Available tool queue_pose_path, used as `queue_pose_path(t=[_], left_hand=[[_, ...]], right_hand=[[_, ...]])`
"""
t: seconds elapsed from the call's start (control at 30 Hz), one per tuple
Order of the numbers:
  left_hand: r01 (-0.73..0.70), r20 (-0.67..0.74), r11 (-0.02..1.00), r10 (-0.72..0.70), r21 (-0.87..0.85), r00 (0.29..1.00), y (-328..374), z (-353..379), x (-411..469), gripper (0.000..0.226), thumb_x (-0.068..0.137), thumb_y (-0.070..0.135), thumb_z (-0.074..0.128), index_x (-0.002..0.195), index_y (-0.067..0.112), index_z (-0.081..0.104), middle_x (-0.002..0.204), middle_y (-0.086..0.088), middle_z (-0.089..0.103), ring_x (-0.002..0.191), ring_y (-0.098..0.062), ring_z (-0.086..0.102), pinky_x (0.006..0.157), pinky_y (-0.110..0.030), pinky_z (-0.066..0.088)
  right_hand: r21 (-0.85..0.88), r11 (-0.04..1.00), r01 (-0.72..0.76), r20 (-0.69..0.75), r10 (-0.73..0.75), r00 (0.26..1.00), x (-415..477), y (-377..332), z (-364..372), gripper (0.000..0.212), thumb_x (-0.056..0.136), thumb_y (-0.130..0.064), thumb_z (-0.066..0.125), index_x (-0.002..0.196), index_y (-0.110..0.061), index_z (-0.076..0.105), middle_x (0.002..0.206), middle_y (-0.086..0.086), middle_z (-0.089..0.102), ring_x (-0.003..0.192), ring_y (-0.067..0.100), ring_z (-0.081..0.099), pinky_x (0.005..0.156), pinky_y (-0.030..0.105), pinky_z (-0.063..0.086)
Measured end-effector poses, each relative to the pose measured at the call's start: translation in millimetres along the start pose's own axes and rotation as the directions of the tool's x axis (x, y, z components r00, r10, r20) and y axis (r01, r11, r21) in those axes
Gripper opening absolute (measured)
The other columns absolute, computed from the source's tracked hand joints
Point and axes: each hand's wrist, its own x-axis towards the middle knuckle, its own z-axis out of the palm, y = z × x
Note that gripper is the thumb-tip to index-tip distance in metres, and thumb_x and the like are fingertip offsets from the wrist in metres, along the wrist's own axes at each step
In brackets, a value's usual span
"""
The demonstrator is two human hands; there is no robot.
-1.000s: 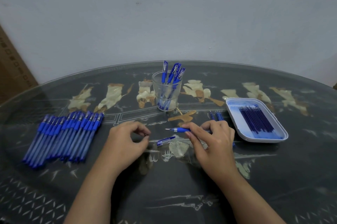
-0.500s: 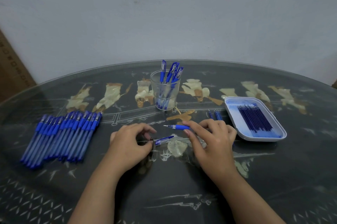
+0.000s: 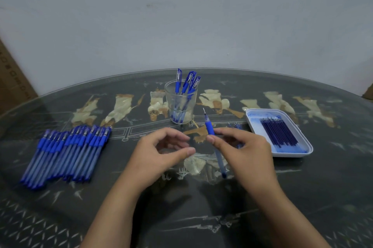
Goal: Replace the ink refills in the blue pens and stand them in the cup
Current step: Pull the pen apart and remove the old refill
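Right now the pen (image 3: 210, 129) I am working on is pinched between the thumb and fingers of my right hand (image 3: 249, 153). It is lifted off the table (image 3: 181, 217) and tilted, its bare metal tip pointing up and away toward the cup (image 3: 180, 109), its clear barrel running down past my thumb toward me. There is no cap on the tip.

My left hand (image 3: 159, 154) hovers just beside it, fingers curled and thumb brought near the forefinger with a narrow gap between; the blur keeps me from telling whether anything small sits in that pinch.

Beyond my hands the clear cup holds a few capped pens (image 3: 188, 84), standing and leaning to the right. To my right lies a white tray (image 3: 290, 154) with a bundle of dark blue refills (image 3: 279, 132) laid side by side in it. Between my right hand and the tray are some small blue pieces (image 3: 235, 126), too small to make out. Well to my left a row of pens (image 3: 68, 153) lies flat, packed side by side.
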Motion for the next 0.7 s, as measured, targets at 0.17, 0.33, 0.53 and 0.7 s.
queue_pose_path(t=[0.17,0.33,0.53,0.7], left_hand=[[0.076,0.130,0.992,-0.063,-0.097,0.990,-2,25,0,0.046,0.057,0.017,0.087,0.096,0.011,0.064,0.085,-0.006,0.072,0.075,-0.021,0.070,0.079,-0.046,0.059],[0.094,0.096,0.991,-0.085,-0.095,0.992,-6,30,0,0.028,0.069,0.003,0.083,0.087,0.016,0.067,0.078,-0.001,0.068,0.067,-0.022,0.066,0.061,-0.032,0.056],[0.042,0.142,0.996,-0.054,0.084,0.988,-4,24,-2,0.027,0.071,0.004,0.083,0.088,0.020,0.070,0.082,0.000,0.071,0.067,-0.014,0.067,0.065,-0.022,0.054],[0.036,0.149,0.992,-0.054,0.118,0.987,0,23,-2,0.026,0.072,0.005,0.083,0.087,0.023,0.072,0.083,0.002,0.072,0.067,-0.011,0.067,0.066,-0.019,0.053]], right_hand=[[0.120,0.983,-0.142,0.057,0.136,0.989,-1,-1,1,0.015,0.074,-0.027,0.081,0.088,-0.026,0.077,0.076,-0.008,0.075,0.078,0.006,0.070,0.079,0.029,0.055],[0.203,0.961,-0.187,0.060,0.178,0.982,-2,0,1,0.015,0.077,-0.026,0.079,0.091,-0.024,0.077,0.080,-0.006,0.076,0.078,0.006,0.070,0.078,0.028,0.055],[0.381,0.900,-0.210,0.010,0.223,0.975,2,-5,-10,0.010,0.081,-0.020,0.074,0.091,-0.018,0.077,0.084,0.001,0.075,0.077,0.013,0.067,0.070,0.026,0.054],[0.498,0.820,-0.282,0.058,0.292,0.954,5,-2,-13,0.012,0.079,-0.019,0.072,0.088,-0.012,0.075,0.083,0.003,0.073,0.082,0.016,0.065,0.069,0.032,0.053]])
